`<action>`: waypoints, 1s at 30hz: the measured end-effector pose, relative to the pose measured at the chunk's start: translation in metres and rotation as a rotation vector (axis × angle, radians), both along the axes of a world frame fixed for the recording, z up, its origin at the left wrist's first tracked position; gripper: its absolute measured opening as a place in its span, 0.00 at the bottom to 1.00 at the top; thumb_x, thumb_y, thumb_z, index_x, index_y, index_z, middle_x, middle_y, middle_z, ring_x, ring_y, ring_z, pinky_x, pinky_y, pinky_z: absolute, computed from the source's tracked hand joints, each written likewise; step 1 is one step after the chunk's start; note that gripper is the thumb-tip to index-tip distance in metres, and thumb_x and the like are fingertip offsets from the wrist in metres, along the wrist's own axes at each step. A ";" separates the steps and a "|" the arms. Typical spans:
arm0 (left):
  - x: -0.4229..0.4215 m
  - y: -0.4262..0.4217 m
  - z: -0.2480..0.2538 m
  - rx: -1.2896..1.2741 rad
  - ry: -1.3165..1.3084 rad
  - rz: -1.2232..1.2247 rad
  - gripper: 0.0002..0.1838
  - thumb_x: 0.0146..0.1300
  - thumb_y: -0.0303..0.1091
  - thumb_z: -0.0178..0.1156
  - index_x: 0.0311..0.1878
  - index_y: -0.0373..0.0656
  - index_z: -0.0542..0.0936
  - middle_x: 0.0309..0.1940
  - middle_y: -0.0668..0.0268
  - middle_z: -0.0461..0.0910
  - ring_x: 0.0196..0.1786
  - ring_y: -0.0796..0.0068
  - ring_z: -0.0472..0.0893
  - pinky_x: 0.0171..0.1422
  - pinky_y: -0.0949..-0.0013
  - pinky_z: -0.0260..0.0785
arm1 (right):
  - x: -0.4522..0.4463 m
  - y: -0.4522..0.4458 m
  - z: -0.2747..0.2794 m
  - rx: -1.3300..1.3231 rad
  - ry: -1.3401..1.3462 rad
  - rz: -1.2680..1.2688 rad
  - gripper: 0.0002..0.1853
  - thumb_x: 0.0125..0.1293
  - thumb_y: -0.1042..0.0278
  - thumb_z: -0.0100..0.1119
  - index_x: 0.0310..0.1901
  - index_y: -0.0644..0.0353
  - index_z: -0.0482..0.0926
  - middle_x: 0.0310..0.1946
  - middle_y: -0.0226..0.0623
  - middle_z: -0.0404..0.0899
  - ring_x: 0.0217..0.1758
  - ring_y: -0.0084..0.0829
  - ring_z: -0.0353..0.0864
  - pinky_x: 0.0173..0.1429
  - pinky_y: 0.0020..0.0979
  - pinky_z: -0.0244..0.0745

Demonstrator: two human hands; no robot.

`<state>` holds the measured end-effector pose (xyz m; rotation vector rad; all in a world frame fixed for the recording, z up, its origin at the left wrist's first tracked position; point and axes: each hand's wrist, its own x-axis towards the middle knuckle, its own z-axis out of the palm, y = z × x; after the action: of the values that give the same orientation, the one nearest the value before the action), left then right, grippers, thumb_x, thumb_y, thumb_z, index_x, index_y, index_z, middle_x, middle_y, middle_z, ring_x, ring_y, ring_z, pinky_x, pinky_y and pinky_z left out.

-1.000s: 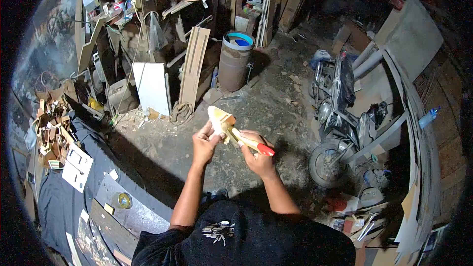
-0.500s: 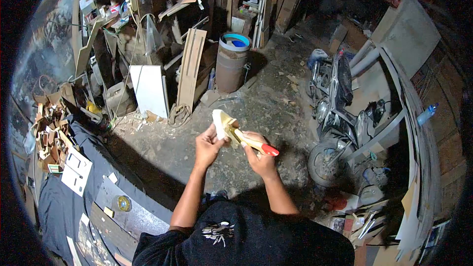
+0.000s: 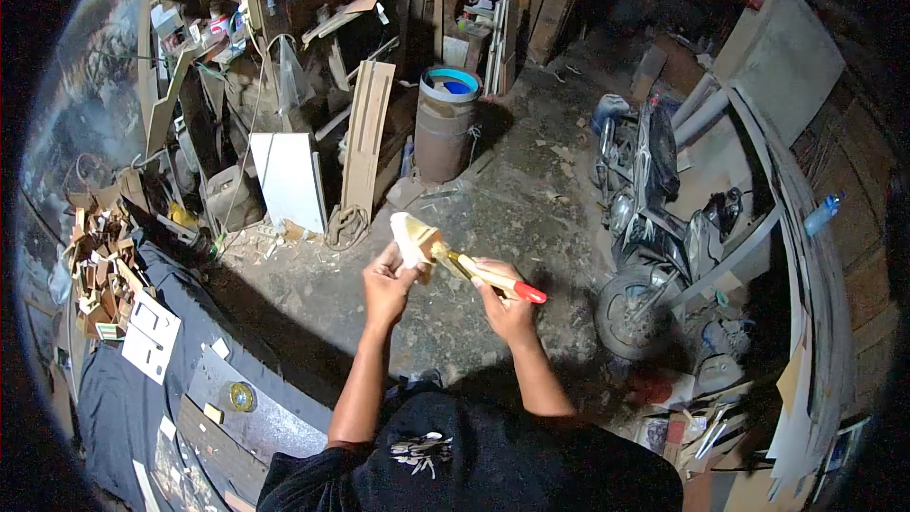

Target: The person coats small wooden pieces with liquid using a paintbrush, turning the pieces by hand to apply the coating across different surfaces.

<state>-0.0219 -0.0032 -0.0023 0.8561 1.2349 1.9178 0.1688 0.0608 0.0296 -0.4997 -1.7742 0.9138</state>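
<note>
My left hand (image 3: 387,286) is closed around a small, pale, angular piece (image 3: 413,235) that looks like wood, and holds it up in front of me. A paintbrush (image 3: 495,277) with a cream handle and red end is gripped in my right hand (image 3: 510,311). Its bristles (image 3: 441,252) point left and meet the lower right side of the pale piece, though I cannot tell how firmly they touch. To my left, a small round jar (image 3: 243,396) of yellowish contents stands on a grey board (image 3: 284,430).
A motorcycle (image 3: 654,228) stands at the right. Ahead are a barrel (image 3: 447,128), a white panel (image 3: 284,180) and leaning boards (image 3: 368,133). Wood offcuts (image 3: 102,270) are heaped at the left, beside dark cloth (image 3: 114,408). Scraps lie at the lower right.
My left hand has shifted a little left with the pale piece, which has turned. More of the brush's metal band and bristles now shows. My right hand has barely moved.
</note>
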 end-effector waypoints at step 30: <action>0.008 0.012 -0.005 -0.145 0.131 -0.166 0.32 0.58 0.11 0.60 0.69 0.27 0.67 0.56 0.57 0.80 0.57 0.73 0.81 0.61 0.70 0.74 | 0.025 0.023 0.017 0.068 -0.095 0.040 0.11 0.61 0.86 0.59 0.45 0.65 0.80 0.48 0.44 0.83 0.54 0.39 0.82 0.61 0.35 0.75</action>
<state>-0.0135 0.0087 -0.0069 0.9870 1.3185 1.6421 0.1934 0.0835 0.0462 -0.4718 -1.9009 0.8664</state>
